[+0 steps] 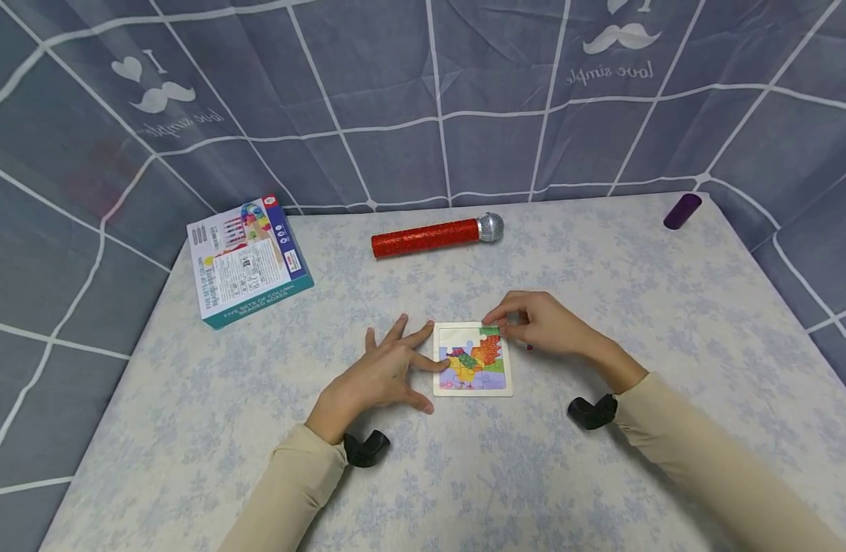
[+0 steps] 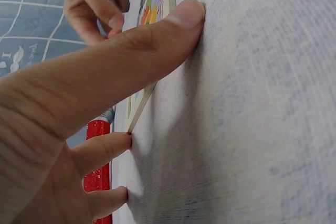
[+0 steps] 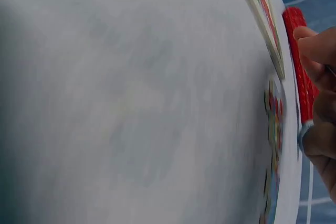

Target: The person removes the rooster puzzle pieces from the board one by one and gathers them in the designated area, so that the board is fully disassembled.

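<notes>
A small jigsaw puzzle (image 1: 473, 368) in a square white tray lies on the table, part of its picture filled and bare board showing at the upper left. My left hand (image 1: 377, 376) spreads its fingers at the tray's left side. One fingertip touches the puzzle's left part, and the thumb rests near the lower left corner. My right hand (image 1: 547, 326) is over the upper right corner, thumb and finger pinching what looks like a green puzzle piece (image 1: 489, 331); the fingers partly hide it. Several loose puzzle pieces (image 3: 274, 129) lie beside the tray, mostly hidden under the right hand in the head view.
A red glittery microphone (image 1: 426, 238) lies behind the puzzle. At the back left is a toy box (image 1: 250, 261) with a teal side. A dark purple cylinder (image 1: 682, 211) lies at the back right. Grey-blue checked curtains (image 1: 395, 92) border the table.
</notes>
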{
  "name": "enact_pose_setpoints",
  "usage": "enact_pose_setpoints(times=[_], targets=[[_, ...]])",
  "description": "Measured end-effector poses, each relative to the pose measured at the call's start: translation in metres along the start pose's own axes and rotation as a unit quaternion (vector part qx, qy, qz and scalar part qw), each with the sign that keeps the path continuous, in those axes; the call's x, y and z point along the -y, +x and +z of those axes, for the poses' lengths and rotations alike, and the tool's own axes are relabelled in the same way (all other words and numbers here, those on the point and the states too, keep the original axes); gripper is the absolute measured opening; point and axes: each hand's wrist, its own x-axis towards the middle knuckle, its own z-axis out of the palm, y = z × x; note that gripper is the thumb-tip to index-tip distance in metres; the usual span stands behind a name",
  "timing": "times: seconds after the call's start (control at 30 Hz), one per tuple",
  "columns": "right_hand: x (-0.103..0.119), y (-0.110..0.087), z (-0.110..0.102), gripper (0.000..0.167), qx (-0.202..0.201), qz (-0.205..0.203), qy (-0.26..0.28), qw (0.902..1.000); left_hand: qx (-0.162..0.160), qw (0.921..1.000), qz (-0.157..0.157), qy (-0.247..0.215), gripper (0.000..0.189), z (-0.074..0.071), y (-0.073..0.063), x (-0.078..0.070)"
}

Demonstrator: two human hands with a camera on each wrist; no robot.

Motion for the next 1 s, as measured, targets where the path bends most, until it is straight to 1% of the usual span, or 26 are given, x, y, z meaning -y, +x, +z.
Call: enact_pose_setpoints(times=[0.07,0.13,0.2,0.27,0.37,0.47,0.53,0.6,0.7,0.8,0.83,0.9,0.97,1.0], targets=[[0.002,0.006,0.004,0.026,0.022,-0.011,0.001,0.9997,0.000,1.0000,0.002,0.004,0.067,0.000,0.000,0.000],[0.004,0.010,0.007,0.026,0.039,-0.025,-0.028,0.9985,0.000,1.0000,0.003,0.006,0.067,0.000,0.001,0.000],[0.007,0.014,0.008,0.027,0.047,-0.037,-0.082,0.9948,0.000,1.0000,0.005,0.009,0.067,0.000,0.001,0.000],[0.011,0.016,0.009,0.028,0.051,-0.048,-0.143,0.9873,-0.002,0.9999,0.005,0.009,0.067,0.000,0.000,0.000],[0.018,0.018,0.009,0.028,0.051,-0.066,-0.221,0.9718,-0.005,0.9999,0.005,0.008,0.067,0.000,0.000,0.000],[0.024,0.021,0.009,0.025,0.054,-0.094,-0.268,0.9574,-0.006,1.0000,0.004,0.006,0.068,0.000,0.000,0.001],[0.027,0.023,0.009,0.023,0.055,-0.119,-0.299,0.9451,-0.006,1.0000,0.002,0.007,0.067,0.000,0.000,0.001],[0.029,0.025,0.009,0.019,0.055,-0.146,-0.339,0.9279,-0.005,1.0000,0.001,0.007,0.067,-0.001,0.000,0.001],[0.032,0.027,0.010,0.014,0.058,-0.177,-0.400,0.8974,-0.004,0.9999,-0.002,0.009,0.067,-0.001,0.000,0.001],[0.033,0.029,0.013,0.011,0.068,-0.189,-0.445,0.8727,-0.001,0.9999,-0.004,0.012,0.067,-0.001,0.000,0.001],[0.034,0.029,0.014,0.011,0.072,-0.189,-0.455,0.8672,0.000,0.9999,-0.004,0.012,0.067,-0.001,0.001,0.001],[0.033,0.029,0.016,0.011,0.076,-0.185,-0.468,0.8605,0.002,0.9999,-0.006,0.012,0.067,0.000,0.001,0.001],[0.032,0.029,0.017,0.013,0.081,-0.178,-0.472,0.8595,0.003,0.9999,-0.006,0.011,0.066,0.000,0.001,0.001],[0.031,0.028,0.017,0.013,0.083,-0.172,-0.470,0.8615,0.004,0.9999,-0.006,0.010,0.066,0.000,0.001,0.001]])
